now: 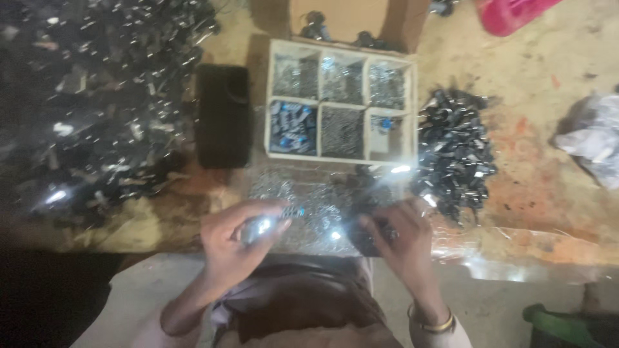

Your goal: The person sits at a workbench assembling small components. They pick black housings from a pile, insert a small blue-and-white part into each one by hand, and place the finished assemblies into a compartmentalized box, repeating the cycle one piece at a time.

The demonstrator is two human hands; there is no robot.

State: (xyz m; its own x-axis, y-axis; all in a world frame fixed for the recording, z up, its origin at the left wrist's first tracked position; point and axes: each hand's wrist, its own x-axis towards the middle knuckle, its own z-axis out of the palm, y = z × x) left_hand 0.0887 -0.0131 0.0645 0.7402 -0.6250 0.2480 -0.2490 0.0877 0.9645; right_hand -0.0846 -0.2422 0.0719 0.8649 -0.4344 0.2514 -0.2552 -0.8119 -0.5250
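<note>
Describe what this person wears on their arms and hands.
Both hands are bare, no gloves. The left hand and its forearm show no sleeve or jewellery. The right hand has a thin gold-coloured bangle at the wrist. The view is blurred, so finer detail is unclear.

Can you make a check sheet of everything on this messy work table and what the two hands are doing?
Surface: worn wooden table, orange stains.
Job's things: left hand grips a small shiny metal piece with a blue tip; right hand rests on a dark part, too blurred to name.
Clutter: white six-compartment tray of small metal bits; piles of black parts; black case; plastic bag; cardboard box.
Grippers: bare hands only.
Cables: nothing seen.
Surroundings: grey floor, green object.
</note>
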